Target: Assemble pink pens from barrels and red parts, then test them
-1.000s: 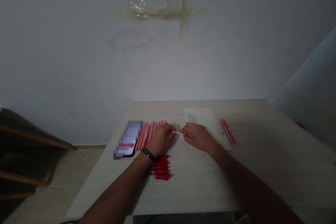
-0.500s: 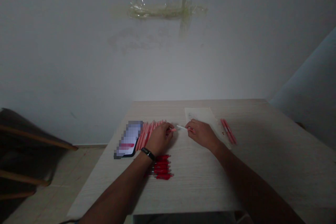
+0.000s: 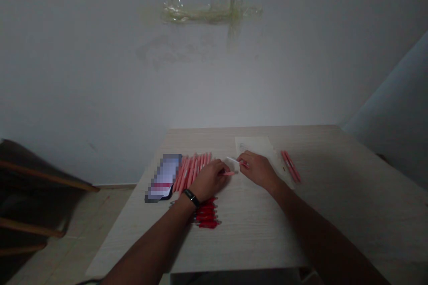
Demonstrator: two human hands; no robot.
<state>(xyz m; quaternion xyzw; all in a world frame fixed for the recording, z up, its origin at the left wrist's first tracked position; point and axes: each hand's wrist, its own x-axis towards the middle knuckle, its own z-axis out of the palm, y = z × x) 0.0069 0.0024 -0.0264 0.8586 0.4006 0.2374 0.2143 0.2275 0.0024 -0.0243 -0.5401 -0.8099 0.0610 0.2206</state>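
My left hand [image 3: 212, 179], with a dark band on its wrist, pinches a slim pink pen part [image 3: 229, 173] that points right. Just beyond it, my right hand [image 3: 257, 167] is closed on a pink pen [image 3: 244, 164] with a thin white rod [image 3: 232, 159] sticking out to the left. The two pieces are apart. Several pink pens [image 3: 190, 171] lie in a row beside my left hand. Under and in front of my left wrist are several red pens [image 3: 207, 216], partly covered by the forearm.
A phone [image 3: 163, 178] with a blurred screen lies at the table's left edge. A pale sheet [image 3: 257, 143] is behind my right hand, and a few pink pens [image 3: 290, 166] lie right of it. The wooden table [image 3: 254, 236] meets a wall; dark wooden furniture [image 3: 30, 173] stands left.
My left hand has moved right and slightly nearer to me with the pink part, showing more of the pink row. My right hand has hardly moved; its white rod tilts a little more.
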